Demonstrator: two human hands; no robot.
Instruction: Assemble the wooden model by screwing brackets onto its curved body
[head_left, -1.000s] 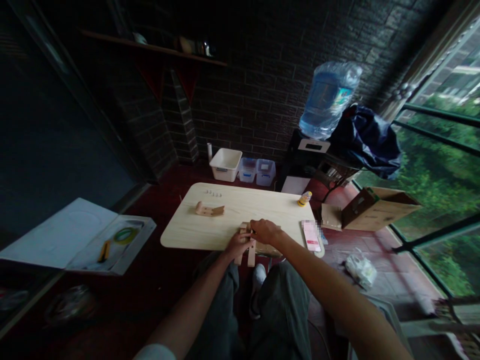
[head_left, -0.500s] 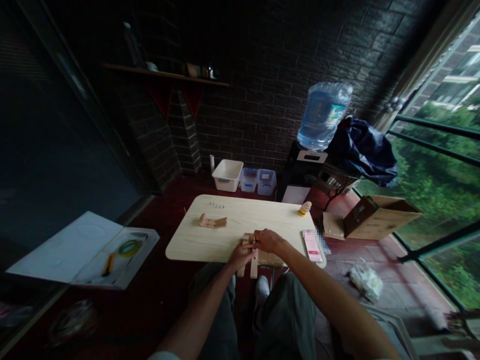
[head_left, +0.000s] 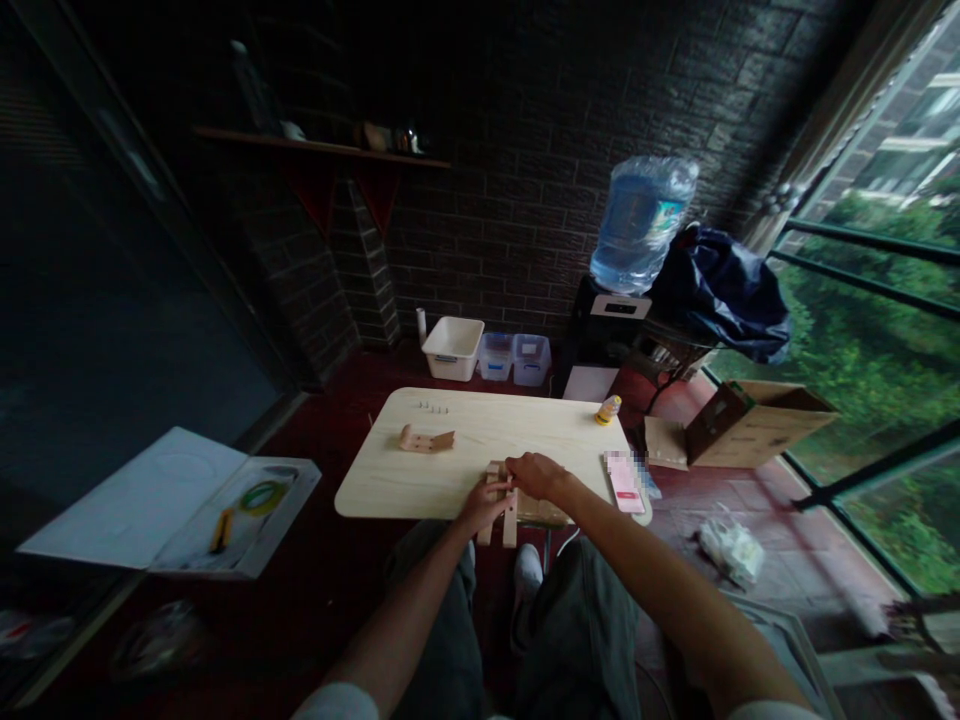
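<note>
A wooden assembly with two parallel bars [head_left: 510, 528] lies at the near edge of the pale table [head_left: 375, 487], its bars sticking out over the edge. My left hand [head_left: 486, 502] holds it from the left, fingers closed on its upper part. From the right, my right hand [head_left: 534, 474] has its fingers pressed together at the top of the right bar; whatever they pinch is too small to make out. The fingertips of both hands are close together. Farther left on the table lies a curved wooden piece [head_left: 426, 440], with several small metal pieces [head_left: 433, 408] behind it.
A phone [head_left: 624, 482] and a small yellow bottle [head_left: 608, 409] are on the table's right side. An open white case [head_left: 281, 515] stands on the left. Plastic bins [head_left: 454, 350] and a water dispenser [head_left: 611, 330] are behind; a cardboard box [head_left: 757, 425] is at right.
Both hands stay at the wooden assembly with almost the same grip. The whole view has shifted slightly.
</note>
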